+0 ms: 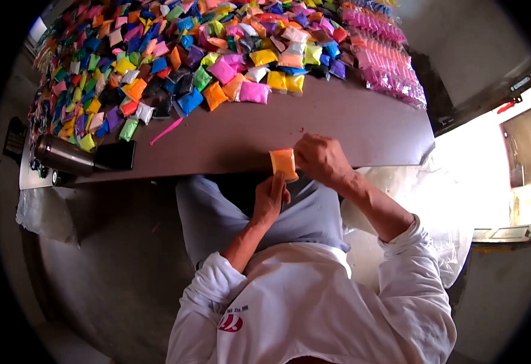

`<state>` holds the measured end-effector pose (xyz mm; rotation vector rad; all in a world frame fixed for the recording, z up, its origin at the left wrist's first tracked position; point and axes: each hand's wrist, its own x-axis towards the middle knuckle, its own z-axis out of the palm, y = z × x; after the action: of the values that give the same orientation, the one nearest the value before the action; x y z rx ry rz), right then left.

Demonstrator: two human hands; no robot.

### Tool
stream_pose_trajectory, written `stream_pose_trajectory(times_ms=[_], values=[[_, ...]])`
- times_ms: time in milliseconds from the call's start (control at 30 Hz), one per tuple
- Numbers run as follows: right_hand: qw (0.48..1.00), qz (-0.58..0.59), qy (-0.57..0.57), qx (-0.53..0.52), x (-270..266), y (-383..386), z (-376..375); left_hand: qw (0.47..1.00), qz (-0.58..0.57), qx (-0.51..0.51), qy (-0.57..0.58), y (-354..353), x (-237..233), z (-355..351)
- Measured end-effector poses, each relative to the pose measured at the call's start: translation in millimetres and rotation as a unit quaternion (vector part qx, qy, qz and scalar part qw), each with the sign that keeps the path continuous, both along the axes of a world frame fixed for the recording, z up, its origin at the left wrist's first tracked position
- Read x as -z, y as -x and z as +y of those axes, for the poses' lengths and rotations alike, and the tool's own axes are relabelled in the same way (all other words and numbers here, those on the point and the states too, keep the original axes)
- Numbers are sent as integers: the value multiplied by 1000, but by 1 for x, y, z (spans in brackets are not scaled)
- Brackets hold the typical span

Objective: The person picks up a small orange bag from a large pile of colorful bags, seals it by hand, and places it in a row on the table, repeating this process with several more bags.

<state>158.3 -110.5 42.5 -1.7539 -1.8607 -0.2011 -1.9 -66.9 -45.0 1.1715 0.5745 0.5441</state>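
A small orange packet (283, 163) is held up at the table's front edge, in front of my lap. My left hand (269, 198) grips it from below, with its fingers closed on the lower part. Beside the packet's right edge, my right hand (322, 158) is closed with the fingers curled in. Its fingertips are hidden, so whatever they pinch cannot be made out. A pink plastic stick (166, 131) lies on the brown table (217, 136) to the left of my hands.
Many colourful packets (156, 54) are heaped over the table's far and left side. Strips of pink packets (387, 54) lie at the back right. A dark metal flask (65, 155) and a black phone (115, 156) rest at the left front. Clear plastic bags (450, 224) hang at right.
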Motion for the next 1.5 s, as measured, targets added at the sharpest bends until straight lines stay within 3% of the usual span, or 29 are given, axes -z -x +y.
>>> stream_pose_trajectory(times_ms=[100, 167, 200, 300, 467, 567, 633, 767, 833, 867, 1000, 1100, 1200, 1300, 1500], values=[[999, -23, 6, -36, 18, -3, 1, 1000, -2, -4, 13, -2, -9, -2], [996, -60, 36, 46, 16, -23, 8, 1000, 12, -4, -7, -2, -10, -3], [997, 13, 39, 60, 7, -25, 10, 1000, 9, -5, 2, 0, -6, -4], [999, 33, 14, -3, -3, 1, 1, 1000, -16, 0, 0, 2, 1, -1], [999, -30, 29, 14, 13, -14, 9, 1000, 0, -6, -16, -3, -12, 1], [999, 16, 43, 4, 1, -2, 5, 1000, 7, -2, -8, -1, -5, 3], [999, 27, -6, -28, 2, 7, 2, 1000, 9, -4, 9, 0, -4, -1], [998, -35, 50, 20, 16, -10, 5, 1000, 2, -11, -2, -1, -8, -4], [991, -118, 64, -15, 3, -14, 8, 1000, 4, -7, 10, -2, -8, 1], [999, 6, 34, 3, 2, -3, 4, 1000, 2, -9, 8, -3, -7, 4], [999, 6, 35, -34, 13, -3, 9, 1000, 11, -11, -3, -1, -8, -2], [998, -6, 49, 37, 8, -18, 14, 1000, -3, -11, -12, 0, -8, 0], [999, 41, 30, -4, -9, 6, 4, 1000, 28, -8, -13, 4, -3, 1], [998, 47, 48, 12, 12, -1, 6, 1000, -3, -13, 20, 0, -8, -1], [999, 1, 23, -33, 0, 7, -1, 1000, 6, -7, -12, 4, -5, 2]])
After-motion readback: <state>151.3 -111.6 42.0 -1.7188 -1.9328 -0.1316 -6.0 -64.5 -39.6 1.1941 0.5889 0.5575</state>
